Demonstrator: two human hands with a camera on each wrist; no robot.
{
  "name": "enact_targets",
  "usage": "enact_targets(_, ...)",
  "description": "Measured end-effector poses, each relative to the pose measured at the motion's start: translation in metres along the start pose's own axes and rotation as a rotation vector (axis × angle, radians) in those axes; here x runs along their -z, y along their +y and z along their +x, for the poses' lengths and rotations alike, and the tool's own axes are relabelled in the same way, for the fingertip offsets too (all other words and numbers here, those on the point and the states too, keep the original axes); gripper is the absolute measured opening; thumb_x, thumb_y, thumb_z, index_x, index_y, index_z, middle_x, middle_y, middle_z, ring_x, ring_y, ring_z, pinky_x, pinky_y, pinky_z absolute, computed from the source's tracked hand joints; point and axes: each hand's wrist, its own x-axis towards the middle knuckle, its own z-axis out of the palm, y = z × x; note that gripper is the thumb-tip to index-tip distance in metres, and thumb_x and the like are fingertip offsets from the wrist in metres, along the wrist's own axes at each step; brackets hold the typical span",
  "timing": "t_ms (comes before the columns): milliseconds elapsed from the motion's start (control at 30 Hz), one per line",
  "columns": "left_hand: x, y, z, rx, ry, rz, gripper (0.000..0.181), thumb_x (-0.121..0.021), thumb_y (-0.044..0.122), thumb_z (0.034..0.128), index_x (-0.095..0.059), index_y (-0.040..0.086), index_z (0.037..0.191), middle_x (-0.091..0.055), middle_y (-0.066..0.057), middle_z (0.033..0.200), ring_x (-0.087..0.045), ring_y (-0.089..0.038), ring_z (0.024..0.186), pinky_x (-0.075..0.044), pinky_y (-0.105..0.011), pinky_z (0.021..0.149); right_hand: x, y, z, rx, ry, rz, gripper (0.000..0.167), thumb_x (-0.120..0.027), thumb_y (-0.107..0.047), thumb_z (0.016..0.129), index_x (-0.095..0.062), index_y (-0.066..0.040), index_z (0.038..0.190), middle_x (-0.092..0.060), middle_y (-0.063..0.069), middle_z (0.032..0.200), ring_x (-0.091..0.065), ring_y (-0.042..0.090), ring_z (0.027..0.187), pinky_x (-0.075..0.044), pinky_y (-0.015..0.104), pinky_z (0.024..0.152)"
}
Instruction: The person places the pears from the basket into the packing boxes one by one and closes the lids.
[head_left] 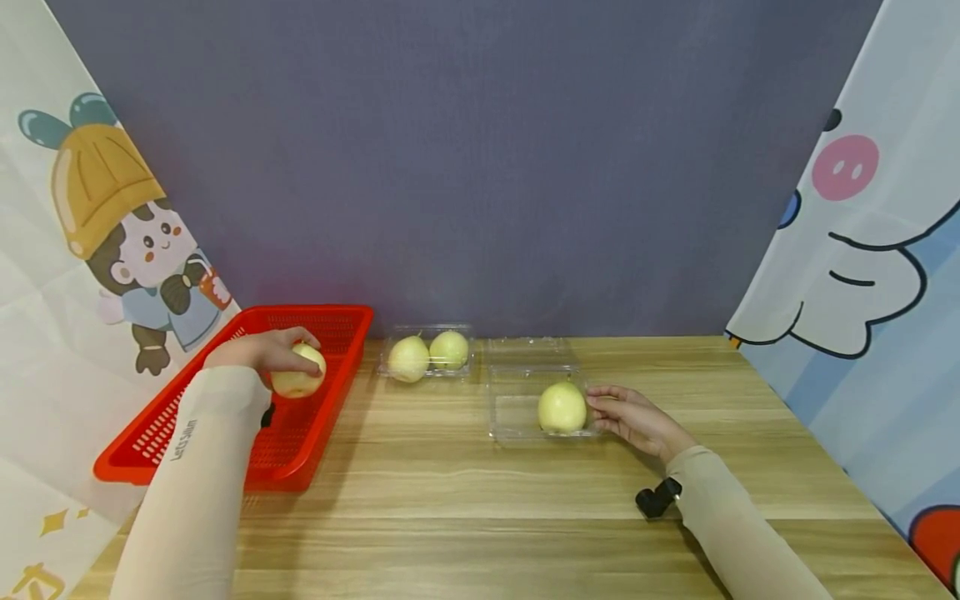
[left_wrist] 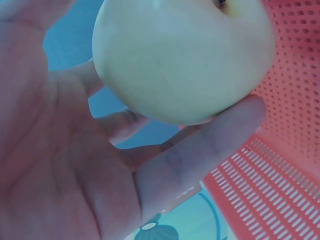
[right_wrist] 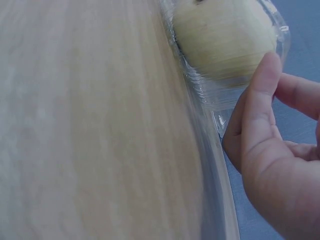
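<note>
Well apart, my hands are each busy with something: with my left hand [head_left: 266, 350], at the left of the frame, I grip a round, pale yellow-green fruit [head_left: 297, 383], fingers curled around it, within the outline of a red plastic basket with slotted walls [head_left: 330, 404]. I cannot tell whether the fruit touches the basket's bottom. My right hand [head_left: 636, 421], right of the centre, has its fingertips at the right edge of a clear, rectangular plastic box [head_left: 516, 410]; whether they pinch the rim or only touch it, I cannot tell. Just beside those fingertips, a second yellow-green fruit [head_left: 562, 408] sits in the right part of this box, its stem upward. A clear flap [head_left: 528, 352] extends from the box's far side.

Between that box and the basket, farther back, I see another clear plastic box [head_left: 468, 367] with two more pale fruits [head_left: 408, 360] lying side by side in it. Cream sleeves [head_left: 206, 475] cover my forearms, and a small black device [head_left: 658, 498] shows at my right wrist. Beneath everything runs the light wood-grain tabletop [head_left: 450, 517]. A dark grey-violet backdrop [head_left: 480, 167] fills the upper middle of the frame. Along the left side hangs a white cloth printed with a yellow-hatted cartoon figure [head_left: 108, 187]; along the right side, a cloth printed with a pink-snouted white cartoon animal [head_left: 873, 275].
</note>
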Motion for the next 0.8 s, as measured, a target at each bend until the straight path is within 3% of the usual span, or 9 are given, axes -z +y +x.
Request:
enact_targets(267,0.001,0.006,-0.008,0.014,-0.012,-0.108,0.067,-0.072,0.033,0.0876,-0.041,0.005,0.140,-0.044,-0.025,0.121,-0.049,-0.039,0.105,-0.058,-0.044,0.076,-0.001,0.000,-0.001,-0.002,-0.003,0.014,0.045,-0.049,-0.002,0.104,-0.030,0.017,0.141,-0.060,0.006,0.106,-0.062,0.009,0.086,-0.055,0.020,0.078)
enact_targets(500,0.002,0.010,-0.013,0.004,0.013,-0.096,0.064,-0.072,0.032,0.0869,-0.043,0.006,0.138,-0.045,-0.025,0.121,-0.053,-0.039,0.102,-0.059,-0.047,0.074,-0.001,0.000,-0.001,0.003,-0.004,0.020,0.045,-0.049,-0.001,0.104,-0.030,0.017,0.140,-0.060,0.006,0.106,-0.062,0.009,0.086,-0.055,0.020,0.077)
enact_targets(800,0.006,0.017,-0.021,-0.015,0.038,-0.064,0.065,-0.074,0.031,0.0854,-0.043,0.007,0.137,-0.042,-0.026,0.121,-0.050,-0.040,0.103,-0.059,-0.041,0.070,-0.001,-0.001,0.000,0.004,-0.005,0.007,0.050,-0.049,-0.003,0.104,-0.026,0.018,0.143,-0.059,0.006,0.107,-0.062,0.008,0.086,-0.055,0.020,0.078)
